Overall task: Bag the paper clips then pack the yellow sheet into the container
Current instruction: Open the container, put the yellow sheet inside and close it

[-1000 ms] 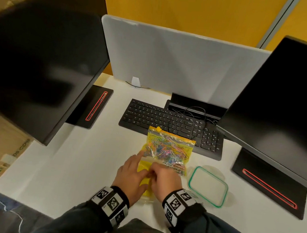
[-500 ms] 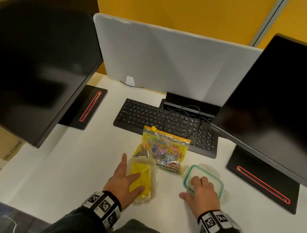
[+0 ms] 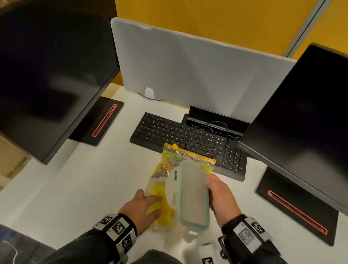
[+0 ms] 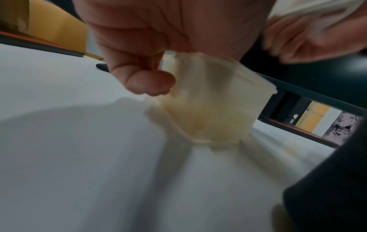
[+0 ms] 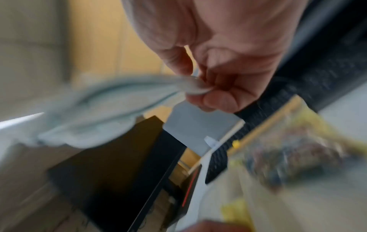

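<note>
My right hand [image 3: 222,201] grips the translucent teal-rimmed lid [image 3: 192,195] above the clear plastic container [image 4: 214,100]; at 9 o'clock, my left hand [image 3: 141,209] clasps its wall.

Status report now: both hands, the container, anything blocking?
Left hand holds container, yellow sheet inside. Right hand grips lid, tilted above container. Clip bag lies behind; nothing blocking.

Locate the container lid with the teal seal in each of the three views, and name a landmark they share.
Head: lid centre, tilted, held by the right hand above the container.
Left wrist: only a blurred pale edge in the upper right corner.
Right wrist: blurred pale-teal band at left, pinched at its tab by the fingers.
Shared landmark: red-striped monitor base.
</note>
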`<control>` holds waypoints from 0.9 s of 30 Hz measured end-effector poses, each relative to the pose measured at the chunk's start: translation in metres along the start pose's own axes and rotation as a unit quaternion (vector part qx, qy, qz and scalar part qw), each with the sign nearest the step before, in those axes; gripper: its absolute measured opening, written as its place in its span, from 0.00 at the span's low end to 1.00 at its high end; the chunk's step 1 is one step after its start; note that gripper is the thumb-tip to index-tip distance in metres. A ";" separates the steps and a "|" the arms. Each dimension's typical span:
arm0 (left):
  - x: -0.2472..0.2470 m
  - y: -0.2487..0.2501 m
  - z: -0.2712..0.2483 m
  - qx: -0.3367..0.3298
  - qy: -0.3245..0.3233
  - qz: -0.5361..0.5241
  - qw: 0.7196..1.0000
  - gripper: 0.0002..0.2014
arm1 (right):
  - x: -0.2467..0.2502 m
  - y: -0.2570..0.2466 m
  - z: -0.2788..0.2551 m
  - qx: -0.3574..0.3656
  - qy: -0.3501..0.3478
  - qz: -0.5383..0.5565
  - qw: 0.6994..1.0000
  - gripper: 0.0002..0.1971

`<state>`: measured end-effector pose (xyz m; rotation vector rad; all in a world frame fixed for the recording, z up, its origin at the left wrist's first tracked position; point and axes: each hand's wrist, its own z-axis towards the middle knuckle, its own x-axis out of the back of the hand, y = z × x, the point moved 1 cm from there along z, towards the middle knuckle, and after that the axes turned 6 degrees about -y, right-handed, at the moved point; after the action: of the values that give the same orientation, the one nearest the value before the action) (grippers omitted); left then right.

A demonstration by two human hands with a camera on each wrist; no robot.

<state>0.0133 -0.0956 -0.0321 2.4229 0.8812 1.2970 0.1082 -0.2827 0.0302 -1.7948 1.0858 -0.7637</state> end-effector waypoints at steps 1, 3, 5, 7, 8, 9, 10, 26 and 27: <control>0.001 0.001 0.000 -0.002 0.001 -0.002 1.000 0.21 | -0.006 0.011 0.011 -0.048 -0.022 -0.008 0.999 0.12; 0.001 0.001 0.000 0.001 0.001 0.000 1.000 0.20 | -0.019 0.031 0.026 -0.097 -0.047 -0.084 0.991 0.15; 0.002 0.001 0.001 0.013 0.002 -0.009 1.000 0.16 | -0.032 0.043 0.029 -0.085 -0.037 -0.137 0.986 0.13; 0.002 -0.001 0.001 0.027 0.013 -0.042 0.999 0.13 | -0.043 0.050 0.027 -0.073 -0.023 -0.134 0.988 0.09; 0.002 -0.001 0.001 0.034 0.017 -0.064 0.997 0.11 | -0.047 0.053 0.026 -0.074 -0.009 -0.130 0.989 0.08; 0.002 -0.001 0.000 0.029 0.023 -0.082 0.996 0.08 | -0.049 0.056 0.026 -0.077 0.007 -0.126 0.989 0.08; 0.003 -0.001 -0.001 0.020 0.026 -0.091 0.995 0.06 | -0.049 0.057 0.027 -0.077 0.018 -0.122 0.989 0.07; 0.017 -0.005 0.004 -0.015 0.105 -0.255 0.961 0.13 | -0.052 0.051 0.024 0.057 0.073 -0.328 0.940 0.10; 0.018 -0.004 0.007 -0.013 0.113 -0.254 0.960 0.12 | -0.052 0.053 0.025 0.051 0.074 -0.323 0.942 0.10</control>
<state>0.0244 -0.0810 -0.0261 1.8620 1.4202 1.3720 0.0871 -0.2391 -0.0311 -2.0429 0.5136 -1.3341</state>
